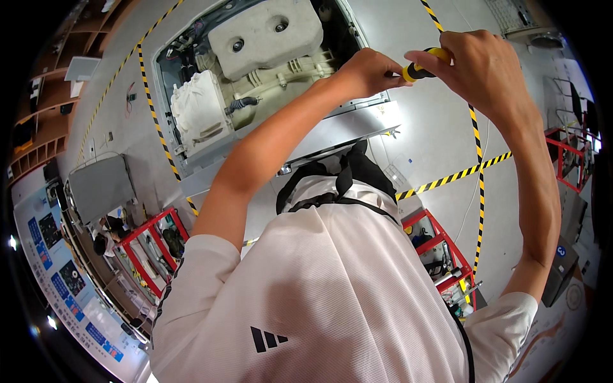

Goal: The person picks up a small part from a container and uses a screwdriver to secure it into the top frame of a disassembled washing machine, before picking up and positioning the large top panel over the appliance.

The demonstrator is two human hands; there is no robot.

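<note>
My right hand (479, 73) is closed round a yellow and black handle (416, 71), which looks like a screwdriver's, held over the right edge of an open appliance. My left hand (370, 73) is at that edge beside the tool's lower end, fingers pinched; what lies between them is too small to make out. The appliance (377, 120) has its inside exposed: a pale block with two round holes (265, 41), a white plastic housing (199, 108) on the left and a dark ribbed hose (239, 105) below the block.
Red-framed carts with tools (143, 249) (440, 249) stand either side of me. A grey panel (102, 188) and wooden shelves (70, 38) are at the left. Black-and-yellow tape lines (479, 166) mark the floor. A red frame (562, 163) stands far right.
</note>
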